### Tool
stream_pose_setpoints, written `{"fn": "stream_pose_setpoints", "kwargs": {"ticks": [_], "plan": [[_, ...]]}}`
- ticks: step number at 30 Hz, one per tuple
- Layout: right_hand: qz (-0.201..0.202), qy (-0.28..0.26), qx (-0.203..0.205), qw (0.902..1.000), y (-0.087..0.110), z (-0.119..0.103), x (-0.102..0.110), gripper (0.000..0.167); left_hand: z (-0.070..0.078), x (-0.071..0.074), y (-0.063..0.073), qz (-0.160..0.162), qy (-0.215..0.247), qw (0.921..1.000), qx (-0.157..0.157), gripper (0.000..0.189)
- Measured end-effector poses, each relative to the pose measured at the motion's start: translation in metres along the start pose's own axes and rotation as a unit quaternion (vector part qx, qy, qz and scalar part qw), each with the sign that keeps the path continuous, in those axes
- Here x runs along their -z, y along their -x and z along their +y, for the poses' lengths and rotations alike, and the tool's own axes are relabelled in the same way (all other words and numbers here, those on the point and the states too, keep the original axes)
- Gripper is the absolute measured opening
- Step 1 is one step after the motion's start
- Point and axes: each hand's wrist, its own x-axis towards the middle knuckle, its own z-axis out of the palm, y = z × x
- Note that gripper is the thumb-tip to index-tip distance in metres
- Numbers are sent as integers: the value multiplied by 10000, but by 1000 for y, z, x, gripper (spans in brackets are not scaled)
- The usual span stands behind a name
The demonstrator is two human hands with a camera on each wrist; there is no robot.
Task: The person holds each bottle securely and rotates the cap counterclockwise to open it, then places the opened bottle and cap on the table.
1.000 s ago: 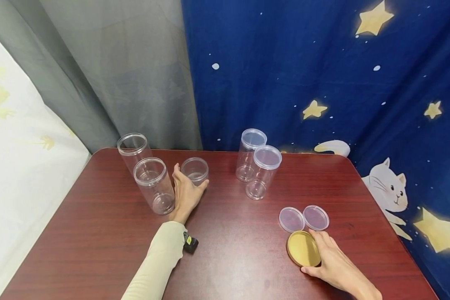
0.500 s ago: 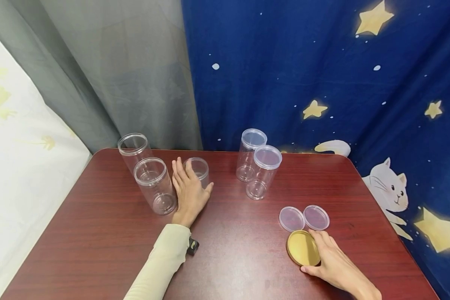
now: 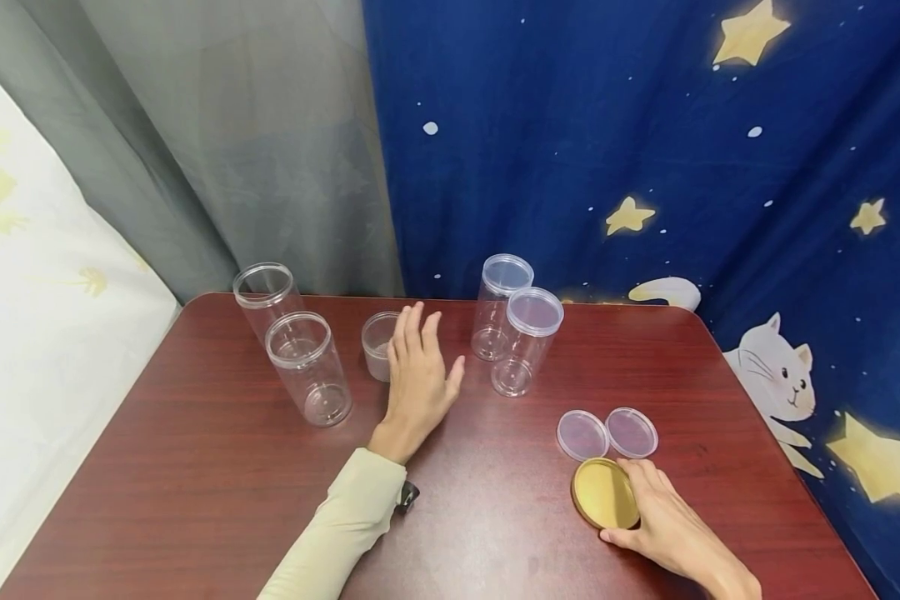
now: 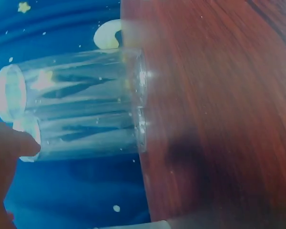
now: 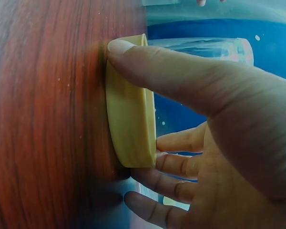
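Note:
My left hand, its fingers extended and thumb spread, is above the table in front of a short clear jar and holds nothing. The hand partly hides that jar, which has no lid. My right hand grips a gold lid by its edge, thumb on the near side and fingers on the far side. In the right wrist view the gold lid lies against the table. Two flat translucent lids lie just beyond it. Two tall lidded jars stand right of my left hand.
Two tall jars without lids stand at the left of the reddish-brown table. A grey curtain and a blue starry curtain hang behind the table's back edge.
My left hand has let go of the short jar, straightened its fingers and moved right. The short jar stays standing. My right hand keeps its hold on the gold lid.

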Motion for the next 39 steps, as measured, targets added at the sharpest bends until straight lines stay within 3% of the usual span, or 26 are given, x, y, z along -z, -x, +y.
{"fn": "stream_pose_setpoints", "kwargs": {"ticks": [4, 7, 16, 22, 28, 32, 39], "plan": [[65, 23, 18, 10000, 0, 0, 0, 87, 10, -2, -2, -298, 170, 9991, -232, 73], [101, 14, 12, 9999, 1, 1, 0, 87, 18, -3, -4, -639, 578, 9961, -193, 75], [199, -13, 69, 9998, 1, 3, -3, 87, 35, -16, -9, -1614, 1668, 9712, 543, 84], [252, -7, 85, 9996, 1, 3, -5, 86, 43, -29, -11, -1965, 2081, 9541, 885, 91], [325, 26, 104, 9994, 1, 3, -4, 86, 51, -38, -13, -2094, 2204, 9470, 1041, 100], [273, 5, 81, 9996, 1, 3, -3, 86, 56, -42, -14, -2113, 2230, 9422, 1337, 106], [104, -59, -22, 9999, 0, 2, -2, 85, 66, -50, -14, -1744, 2157, 9461, 1670, 110]]}}
